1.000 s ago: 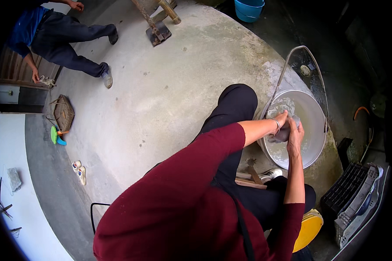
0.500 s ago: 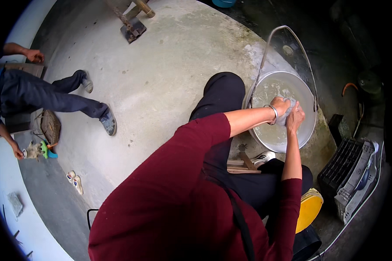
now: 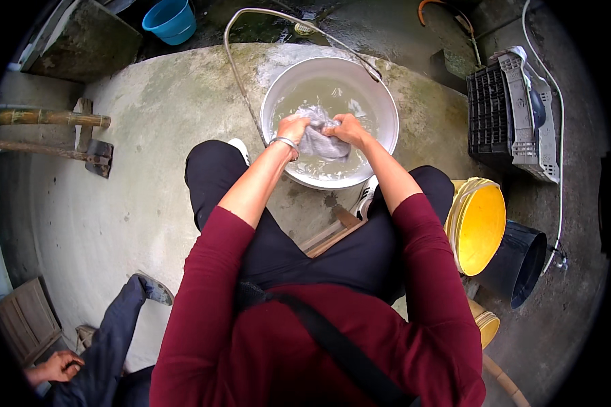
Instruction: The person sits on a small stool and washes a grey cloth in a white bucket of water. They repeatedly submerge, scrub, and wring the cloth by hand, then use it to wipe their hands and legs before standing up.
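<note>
Cannot see the tips of the left fingers (image 3: 299, 124), lost at the cloth (image 3: 324, 144); most of the stool (image 3: 339, 234), under the legs (image 3: 215, 178); the co-worker (image 3: 112, 339) beyond the lower-left edge; the pole (image 3: 47, 118) beyond the left.

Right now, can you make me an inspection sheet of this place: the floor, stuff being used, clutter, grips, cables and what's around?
Surface: concrete floor, stained in patches, dark and wet-looking beyond its far edge.
Things in use: grey cloth over cloudy water in a metal bucket, handle raised.
Clutter: yellow bucket, black bucket and black crate, on the right.
Grips: left grip and right grip both hold the grey cloth.
Cables: thin white line, far right; hose or cable, can't tell.
Surroundings: blue bucket, upper left; another person's hand, lower left.
</note>
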The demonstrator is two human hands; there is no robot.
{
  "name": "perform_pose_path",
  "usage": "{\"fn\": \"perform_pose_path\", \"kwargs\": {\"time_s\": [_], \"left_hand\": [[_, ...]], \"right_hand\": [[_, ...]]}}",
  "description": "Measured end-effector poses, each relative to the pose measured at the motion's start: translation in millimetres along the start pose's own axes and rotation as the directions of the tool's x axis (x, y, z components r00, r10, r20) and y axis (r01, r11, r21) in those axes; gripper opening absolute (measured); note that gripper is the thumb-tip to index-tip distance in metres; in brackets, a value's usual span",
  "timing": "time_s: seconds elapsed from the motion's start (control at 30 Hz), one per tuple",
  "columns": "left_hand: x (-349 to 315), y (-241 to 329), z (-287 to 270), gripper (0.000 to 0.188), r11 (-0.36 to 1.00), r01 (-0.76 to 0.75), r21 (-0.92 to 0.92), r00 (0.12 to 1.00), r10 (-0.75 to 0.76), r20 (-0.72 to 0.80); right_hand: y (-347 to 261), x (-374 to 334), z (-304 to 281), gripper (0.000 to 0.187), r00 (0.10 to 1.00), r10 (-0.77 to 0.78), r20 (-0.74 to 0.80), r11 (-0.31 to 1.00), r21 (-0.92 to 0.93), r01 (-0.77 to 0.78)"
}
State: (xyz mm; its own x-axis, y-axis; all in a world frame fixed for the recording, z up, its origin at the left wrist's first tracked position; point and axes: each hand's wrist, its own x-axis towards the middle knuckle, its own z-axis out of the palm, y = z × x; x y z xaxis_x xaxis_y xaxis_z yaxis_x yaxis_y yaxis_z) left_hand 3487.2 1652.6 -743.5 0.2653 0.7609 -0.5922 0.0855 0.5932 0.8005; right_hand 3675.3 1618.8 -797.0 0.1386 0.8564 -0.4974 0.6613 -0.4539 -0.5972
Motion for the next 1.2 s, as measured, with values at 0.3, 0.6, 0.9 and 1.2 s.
{"fn": "perform_pose_path", "kwargs": {"time_s": [0.3,0.6,0.9,1.2], "left_hand": [[19.3,-19.0,-19.0,0.057,0.912,0.375,-0.168,0.927,-0.370,0.058],[18.5,-4.5,-6.4,0.058,0.818,0.340,-0.464,0.934,-0.235,0.271],[15.9,3.6,-7.1,0.051,0.860,0.166,-0.482,0.932,0.022,0.361],[-15.7,15.1,25.1,0.054,0.937,0.146,-0.319,0.973,-0.078,0.216]], "right_hand": [[-28.0,-16.4,1.8,0.069,0.990,0.076,-0.119,0.997,-0.010,-0.078],[-102.8,-69.8,19.2,0.032,0.790,-0.318,-0.525,0.745,0.376,0.550],[-132.0,-100.2,-8.7,0.035,0.538,-0.502,-0.677,0.686,0.068,0.725],[-53.2,-13.9,-10.5,0.034,0.741,-0.256,-0.621,0.956,-0.050,0.288]]}}
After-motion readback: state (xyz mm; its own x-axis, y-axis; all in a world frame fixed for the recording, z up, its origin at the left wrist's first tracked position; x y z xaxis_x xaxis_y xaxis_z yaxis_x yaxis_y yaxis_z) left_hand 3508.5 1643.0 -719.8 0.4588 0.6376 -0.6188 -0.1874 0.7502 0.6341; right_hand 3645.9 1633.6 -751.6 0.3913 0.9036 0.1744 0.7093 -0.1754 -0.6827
